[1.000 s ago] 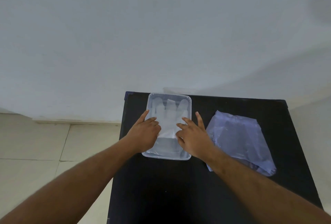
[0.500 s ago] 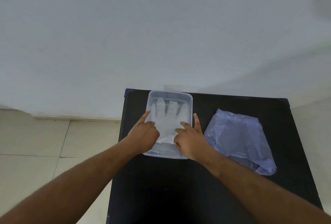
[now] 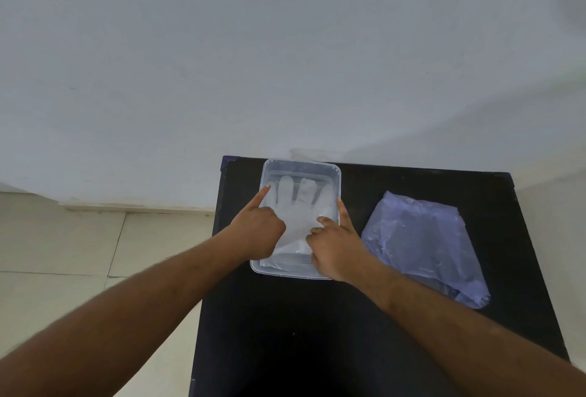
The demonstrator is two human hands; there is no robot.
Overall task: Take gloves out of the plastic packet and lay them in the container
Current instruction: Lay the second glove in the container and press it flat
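- Translucent disposable glove lies flat in clear plastic container, fingers toward 12 o'clock.
- Left hand at its 9 o'clock edge: index extended, pressing; others curled, gripping nothing.
- Right hand at 3 o'clock: fingertips spread on film, none pinched.
- Judged featherlight, limp, clingy; pinch the cuff at 6 o'clock.
- Bluish plastic packet lies apart at 3 o'clock on black table.

Both hands pressing a clear glove flat in the container, plastic packet beside
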